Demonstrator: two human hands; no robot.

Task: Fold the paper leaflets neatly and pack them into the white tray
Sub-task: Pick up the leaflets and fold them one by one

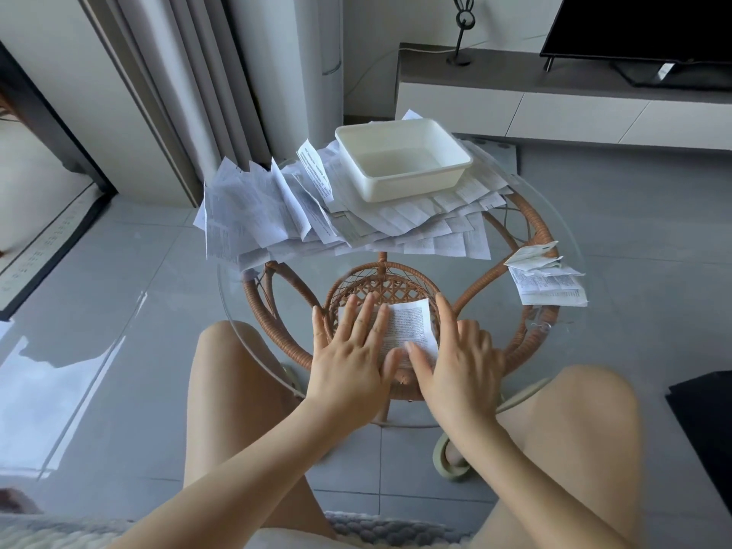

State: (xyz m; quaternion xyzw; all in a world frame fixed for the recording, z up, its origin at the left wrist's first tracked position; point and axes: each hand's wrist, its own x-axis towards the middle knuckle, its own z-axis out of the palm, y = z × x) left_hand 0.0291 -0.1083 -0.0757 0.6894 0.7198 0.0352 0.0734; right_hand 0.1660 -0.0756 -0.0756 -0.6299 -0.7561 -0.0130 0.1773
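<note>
Fingers point(366, 317) press leaflet point(410, 324); white tray point(412, 185) tops pile point(253, 215).

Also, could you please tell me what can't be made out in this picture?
Head view:
- Folded leaflet: partly covered by left hand and right hand; fold count unclear.
- Leaflet pile: print too small to read; part beneath white tray hidden.
- Television: cut off by frame edge.

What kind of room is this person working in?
Most likely a home living room: a television stands on a low cabinet, curtains hang at the left, and the work surface is a glass-topped rattan table.
</note>
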